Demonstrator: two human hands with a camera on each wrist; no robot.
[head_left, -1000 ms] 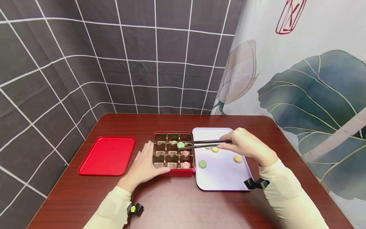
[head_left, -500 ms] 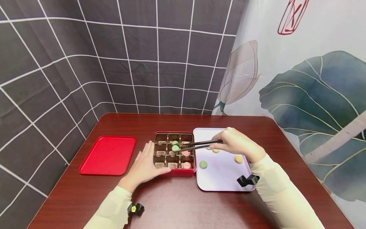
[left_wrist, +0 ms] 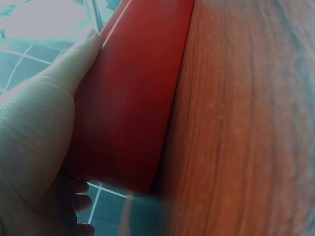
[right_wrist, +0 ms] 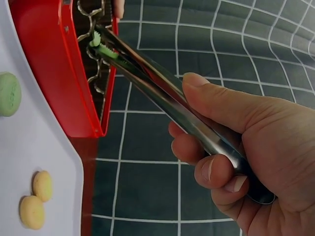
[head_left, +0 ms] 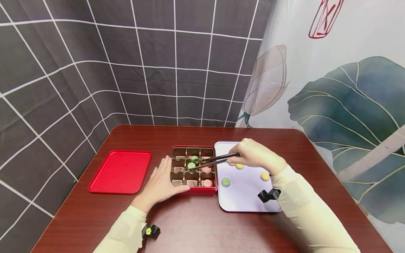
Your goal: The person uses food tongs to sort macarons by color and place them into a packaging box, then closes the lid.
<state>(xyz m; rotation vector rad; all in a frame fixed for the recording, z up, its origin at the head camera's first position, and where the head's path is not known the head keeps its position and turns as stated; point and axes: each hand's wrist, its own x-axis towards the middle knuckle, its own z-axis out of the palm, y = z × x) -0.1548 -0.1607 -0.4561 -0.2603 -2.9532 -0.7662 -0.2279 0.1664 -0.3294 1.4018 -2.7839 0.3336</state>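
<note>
By the right hand [head_left: 253,153], tongs [right_wrist: 184,116] are gripped round a green macaron [head_left: 191,165] at the box [head_left: 199,191] leftward. Pink macarons [head_left: 207,183] are boxed, yellow macarons [head_left: 264,176] left on the tray [head_left: 242,197] beneath.

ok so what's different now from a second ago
The right hand has moved left with the tongs, bringing the green macaron at their tips leftward across the red box to its middle compartment. The tongs slope more now; no release or new grip shows. The left hand stays against the box, and the white tray and red tray haven't moved.
</note>
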